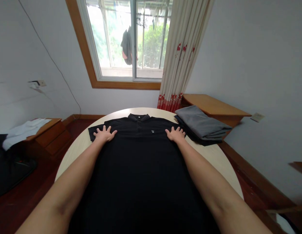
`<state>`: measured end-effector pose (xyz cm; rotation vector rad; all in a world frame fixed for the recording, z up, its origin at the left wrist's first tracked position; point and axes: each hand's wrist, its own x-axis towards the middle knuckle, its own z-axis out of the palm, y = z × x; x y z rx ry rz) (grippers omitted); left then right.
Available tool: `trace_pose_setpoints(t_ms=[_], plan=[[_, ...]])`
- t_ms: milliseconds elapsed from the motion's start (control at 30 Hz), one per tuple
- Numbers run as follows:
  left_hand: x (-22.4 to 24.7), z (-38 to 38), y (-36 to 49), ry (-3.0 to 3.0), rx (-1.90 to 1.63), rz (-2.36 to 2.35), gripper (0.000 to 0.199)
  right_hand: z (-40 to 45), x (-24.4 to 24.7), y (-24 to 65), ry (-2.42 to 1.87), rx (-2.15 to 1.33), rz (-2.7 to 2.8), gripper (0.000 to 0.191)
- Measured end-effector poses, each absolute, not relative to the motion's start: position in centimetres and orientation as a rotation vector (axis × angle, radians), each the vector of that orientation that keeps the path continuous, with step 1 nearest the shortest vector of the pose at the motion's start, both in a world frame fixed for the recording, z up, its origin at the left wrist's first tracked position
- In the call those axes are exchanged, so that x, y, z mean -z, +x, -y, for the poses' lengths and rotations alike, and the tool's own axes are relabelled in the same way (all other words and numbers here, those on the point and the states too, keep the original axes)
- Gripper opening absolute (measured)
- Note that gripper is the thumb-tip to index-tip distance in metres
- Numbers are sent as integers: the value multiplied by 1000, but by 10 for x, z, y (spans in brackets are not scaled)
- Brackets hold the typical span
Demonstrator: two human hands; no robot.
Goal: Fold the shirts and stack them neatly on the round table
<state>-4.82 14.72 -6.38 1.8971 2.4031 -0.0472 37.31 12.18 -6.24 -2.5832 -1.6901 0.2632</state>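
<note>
One black, collared polo shirt [141, 156]

Pale round table [79, 148] under a spread black shirt [143, 156] and folded clothes [199, 120]

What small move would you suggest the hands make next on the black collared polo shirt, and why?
I would probably slide the left hand outward to smooth the short black sleeve under it: the sleeve's upper edge shows a small step near the shoulder, whereas the polo shirt looks even on the side where the right hand rests.
</note>
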Motion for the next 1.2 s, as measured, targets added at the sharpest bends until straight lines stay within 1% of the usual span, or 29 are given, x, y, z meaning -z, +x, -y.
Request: trace_pose_setpoints(t_ms=[100,200,267,367,500,667,767,833,900,967,1200], plan=[[56,-156,-30,1830,142,-2500,95,-128,55,355,-2595,-163,1656,76],[55,-166,2,2141,70,-2326,88,-141,52,327,-2323,63,1920,67],[59,-174,25,2332,-5,-2109,82,-153,53,307,-2125,38,2117,63],[69,-190,47,2341,-43,-1982,79,-176,61,288,-2001,-133,2258,66],[78,-215,36,2245,-74,-2056,84,-202,73,301,-2086,-260,2175,74],[76,-235,10,2116,-63,-2200,84,-218,75,329,-2236,-195,2012,74],[71,-234,31,2096,-43,-2234,81,-221,72,315,-2257,-75,1987,68],[71,-232,55,2223,-59,-2116,77,-221,71,297,-2167,-40,2069,63],[72,-233,73,2328,-79,-1980,74,-223,71,285,-2074,-111,2149,64],[75,-237,78,2330,-85,-1949,73,-226,73,284,-2059,-209,2162,68],[77,-268,17,2209,-44,-2119,79,-248,76,321,-2159,-223,2097,78]])
